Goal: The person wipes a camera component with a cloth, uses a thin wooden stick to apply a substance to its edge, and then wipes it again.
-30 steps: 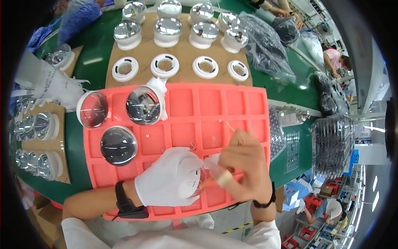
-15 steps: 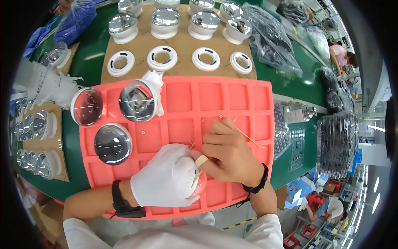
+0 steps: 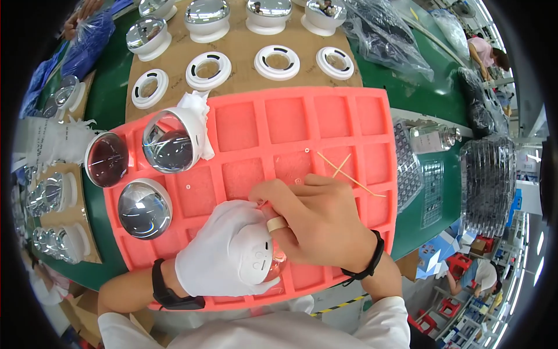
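Since a second ago both of my hands have slid toward nine o'clock across the pink foam tray (image 3: pixel 349 116), and my right hand (image 3: pixel 317 224) now sits over the tray's middle instead of its right part.

My gloved left hand (image 3: pixel 224 256) is wrapped around a white round housing (image 3: pixel 256 259), holding it down in a cell near the tray's six o'clock edge. My bare right hand is curled, its fingertips pinched at the housing's twelve o'clock rim; I cannot tell what they hold, if anything.

Three mirrored domes (image 3: pixel 168 142) already sit at the tray's nine o'clock end, so as I judge it this is the fourth piece, with most cells empty. Crossed wooden sticks (image 3: pixel 343 168) lie at two o'clock of my right hand. White rings (image 3: pixel 208 70) wait on cardboard at twelve o'clock.
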`<state>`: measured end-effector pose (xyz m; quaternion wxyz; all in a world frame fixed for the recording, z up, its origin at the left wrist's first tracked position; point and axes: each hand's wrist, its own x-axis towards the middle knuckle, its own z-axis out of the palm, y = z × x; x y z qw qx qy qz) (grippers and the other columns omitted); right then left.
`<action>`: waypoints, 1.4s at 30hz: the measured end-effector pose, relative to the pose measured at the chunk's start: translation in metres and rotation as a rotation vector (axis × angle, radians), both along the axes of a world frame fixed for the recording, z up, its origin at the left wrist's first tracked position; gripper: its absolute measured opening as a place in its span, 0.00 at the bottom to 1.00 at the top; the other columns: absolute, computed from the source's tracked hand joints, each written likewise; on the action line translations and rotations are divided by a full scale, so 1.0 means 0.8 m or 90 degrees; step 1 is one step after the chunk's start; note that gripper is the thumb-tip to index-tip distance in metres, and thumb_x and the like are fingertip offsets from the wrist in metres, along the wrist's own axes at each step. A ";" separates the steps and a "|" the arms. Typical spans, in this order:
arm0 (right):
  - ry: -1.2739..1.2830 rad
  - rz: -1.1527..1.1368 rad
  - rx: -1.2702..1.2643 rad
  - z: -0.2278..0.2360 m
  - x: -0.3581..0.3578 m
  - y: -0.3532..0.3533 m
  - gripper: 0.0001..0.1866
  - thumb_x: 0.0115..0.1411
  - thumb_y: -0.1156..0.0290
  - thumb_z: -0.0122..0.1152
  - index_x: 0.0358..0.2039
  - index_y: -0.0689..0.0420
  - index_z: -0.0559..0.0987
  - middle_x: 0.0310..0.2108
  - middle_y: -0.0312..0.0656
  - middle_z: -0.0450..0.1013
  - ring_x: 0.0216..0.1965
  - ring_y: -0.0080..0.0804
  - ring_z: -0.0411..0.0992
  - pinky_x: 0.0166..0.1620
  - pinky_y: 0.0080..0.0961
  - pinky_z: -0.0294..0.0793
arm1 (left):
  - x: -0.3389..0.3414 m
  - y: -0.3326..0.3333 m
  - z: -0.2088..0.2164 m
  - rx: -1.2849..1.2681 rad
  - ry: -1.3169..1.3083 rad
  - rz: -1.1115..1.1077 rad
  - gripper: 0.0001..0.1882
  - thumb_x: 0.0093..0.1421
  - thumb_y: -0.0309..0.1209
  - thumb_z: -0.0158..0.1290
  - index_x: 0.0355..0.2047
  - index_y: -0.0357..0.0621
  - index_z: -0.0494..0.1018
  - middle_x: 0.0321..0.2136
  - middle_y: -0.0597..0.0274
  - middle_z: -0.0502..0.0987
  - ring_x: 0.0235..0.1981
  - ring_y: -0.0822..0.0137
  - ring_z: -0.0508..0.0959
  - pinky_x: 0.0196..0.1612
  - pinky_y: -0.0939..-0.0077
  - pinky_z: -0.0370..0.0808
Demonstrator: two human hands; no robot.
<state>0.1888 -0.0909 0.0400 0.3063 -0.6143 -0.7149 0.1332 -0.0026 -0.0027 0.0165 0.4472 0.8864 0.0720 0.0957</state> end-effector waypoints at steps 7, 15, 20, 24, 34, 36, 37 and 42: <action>-0.048 -0.079 0.022 0.003 -0.011 -0.005 0.19 0.46 0.84 0.59 0.41 0.59 0.78 0.21 0.30 0.75 0.12 0.26 0.64 0.20 0.23 0.62 | 0.001 -0.004 -0.004 -0.098 0.025 0.020 0.51 0.36 0.37 0.75 0.59 0.44 0.60 0.48 0.58 0.70 0.54 0.58 0.68 0.58 0.63 0.65; 0.013 -0.001 0.054 -0.003 -0.006 -0.009 0.15 0.42 0.83 0.62 0.33 0.59 0.77 0.17 0.32 0.67 0.12 0.28 0.63 0.17 0.22 0.63 | 0.000 0.000 -0.003 -0.006 0.159 -0.056 0.42 0.39 0.36 0.74 0.55 0.46 0.67 0.50 0.54 0.68 0.53 0.48 0.68 0.58 0.55 0.67; 0.019 0.023 0.089 -0.005 -0.012 -0.004 0.13 0.38 0.81 0.64 0.29 0.60 0.76 0.15 0.33 0.62 0.12 0.30 0.61 0.16 0.22 0.61 | -0.005 0.000 -0.007 -0.083 0.116 -0.031 0.42 0.40 0.36 0.74 0.55 0.44 0.67 0.50 0.53 0.67 0.52 0.47 0.69 0.58 0.53 0.67; 0.034 0.064 0.089 -0.002 -0.013 -0.001 0.13 0.38 0.80 0.66 0.29 0.62 0.76 0.13 0.34 0.60 0.11 0.30 0.61 0.15 0.23 0.60 | -0.004 -0.003 -0.011 0.021 0.051 -0.058 0.39 0.41 0.36 0.73 0.53 0.41 0.69 0.48 0.50 0.68 0.50 0.46 0.69 0.56 0.51 0.67; 0.039 0.083 0.117 -0.008 -0.014 -0.002 0.13 0.37 0.79 0.67 0.25 0.60 0.73 0.13 0.34 0.59 0.11 0.32 0.60 0.14 0.26 0.58 | -0.007 -0.005 -0.013 -0.001 0.092 -0.058 0.41 0.40 0.39 0.73 0.54 0.40 0.68 0.49 0.47 0.68 0.51 0.42 0.68 0.57 0.50 0.66; 0.047 0.100 0.094 -0.005 -0.012 -0.003 0.13 0.37 0.78 0.67 0.25 0.59 0.73 0.13 0.34 0.59 0.11 0.32 0.60 0.14 0.27 0.57 | -0.010 -0.007 -0.011 -0.042 0.104 -0.027 0.43 0.40 0.41 0.73 0.55 0.40 0.67 0.51 0.46 0.67 0.53 0.41 0.67 0.59 0.49 0.65; 0.047 0.100 0.095 -0.005 -0.012 -0.004 0.13 0.37 0.78 0.67 0.25 0.59 0.73 0.13 0.34 0.59 0.11 0.32 0.60 0.14 0.27 0.57 | -0.010 -0.008 -0.011 -0.041 0.104 -0.027 0.43 0.40 0.41 0.73 0.55 0.40 0.67 0.51 0.46 0.67 0.53 0.41 0.67 0.59 0.49 0.65; 0.055 0.110 0.099 -0.008 -0.013 -0.001 0.14 0.38 0.77 0.67 0.25 0.58 0.72 0.13 0.36 0.59 0.11 0.34 0.59 0.14 0.28 0.56 | -0.006 -0.006 -0.009 0.008 0.079 -0.033 0.45 0.39 0.42 0.73 0.56 0.40 0.66 0.51 0.45 0.68 0.55 0.41 0.67 0.61 0.49 0.65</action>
